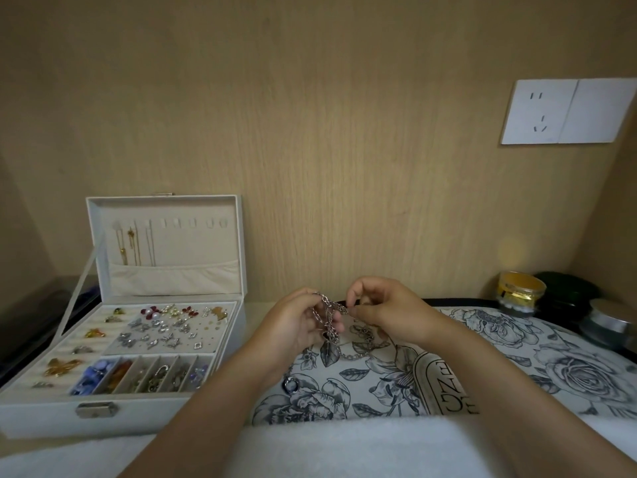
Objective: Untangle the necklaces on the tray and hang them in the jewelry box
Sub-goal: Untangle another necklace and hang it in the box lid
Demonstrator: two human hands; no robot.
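Observation:
A tangle of silver chain necklaces [330,313] hangs between my two hands above the flower-printed tray [568,360]. My left hand [296,322] grips the chains from the left, fingers curled round them. My right hand [382,307] pinches a link at the tangle's right side. More chain [358,353] trails down onto the tray, and a round blue pendant [291,385] lies by my left wrist. The white jewelry box [162,339] stands open at the left; a few thin gold necklaces [132,244] hang from hooks in its lid.
The box's lower tray holds several earrings, brooches and beads. A gold-lidded jar [520,293], a dark green object [568,288] and a silver-lidded jar [610,324] stand at the back right. A wall socket [537,112] sits on the wooden wall. A white towel [327,446] lies in front.

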